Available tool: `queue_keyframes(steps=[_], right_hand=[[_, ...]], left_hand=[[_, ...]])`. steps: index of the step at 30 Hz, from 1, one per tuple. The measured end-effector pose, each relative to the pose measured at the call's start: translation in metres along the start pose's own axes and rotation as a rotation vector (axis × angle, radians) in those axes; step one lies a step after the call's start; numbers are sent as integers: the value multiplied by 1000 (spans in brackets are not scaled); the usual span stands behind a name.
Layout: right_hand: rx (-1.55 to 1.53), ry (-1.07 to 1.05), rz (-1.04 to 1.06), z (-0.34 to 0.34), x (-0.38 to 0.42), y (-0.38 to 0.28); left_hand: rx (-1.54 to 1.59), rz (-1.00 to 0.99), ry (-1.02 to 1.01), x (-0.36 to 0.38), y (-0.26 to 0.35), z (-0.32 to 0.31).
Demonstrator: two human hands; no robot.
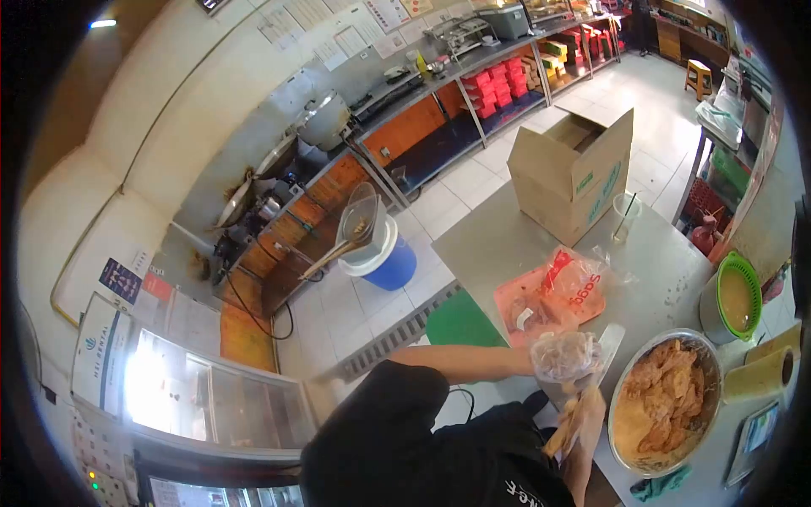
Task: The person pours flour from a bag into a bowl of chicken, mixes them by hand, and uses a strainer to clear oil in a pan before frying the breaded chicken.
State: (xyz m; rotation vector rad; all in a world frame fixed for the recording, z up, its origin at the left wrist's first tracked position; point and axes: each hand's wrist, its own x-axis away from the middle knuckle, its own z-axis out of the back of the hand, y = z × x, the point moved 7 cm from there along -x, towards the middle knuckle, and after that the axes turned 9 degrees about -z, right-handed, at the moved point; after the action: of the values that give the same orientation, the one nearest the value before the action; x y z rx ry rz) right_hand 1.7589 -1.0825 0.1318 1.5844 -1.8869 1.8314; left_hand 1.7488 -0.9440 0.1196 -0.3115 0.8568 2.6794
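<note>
My left hand [565, 355] is wrapped in crumpled clear plastic, so its fingers are hard to make out. Just below it, my right hand [585, 416] has its fingers closed around a tan, elongated thing whose kind I cannot make out. A pale flat strip [611, 345] lies beside my left hand. To the right stands a metal bowl [715, 404] with raw meat pieces [667, 393] in an orange-brown sauce. Beyond my left hand, a pink-red tray [507, 297] carries a clear plastic bag with red print [576, 283].
On the metal table [481, 228] are an open cardboard box [557, 190], a clear cup with a straw [625, 215], a green strainer over a tub [737, 296], a paper roll [760, 376] and a green cloth [661, 484]. A blue bucket [393, 266] stands on the floor.
</note>
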Motion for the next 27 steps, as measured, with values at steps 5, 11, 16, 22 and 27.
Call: queue_keyframes(steps=[5, 11, 16, 22, 27], right_hand=[[134, -138, 77, 0, 21, 5], [193, 11, -37, -1, -5, -12], [1331, 472, 713, 60, -48, 22], [1275, 601, 484, 27, -66, 34], [1166, 679, 250, 28, -76, 39]], left_hand=[[-415, -163, 71, 5, 40, 41], [-221, -72, 209, 12, 37, 42], [-309, -37, 421, 24, 18, 37], [-532, -96, -162, 26, 2, 32], [-296, -132, 16, 21, -1, 58]])
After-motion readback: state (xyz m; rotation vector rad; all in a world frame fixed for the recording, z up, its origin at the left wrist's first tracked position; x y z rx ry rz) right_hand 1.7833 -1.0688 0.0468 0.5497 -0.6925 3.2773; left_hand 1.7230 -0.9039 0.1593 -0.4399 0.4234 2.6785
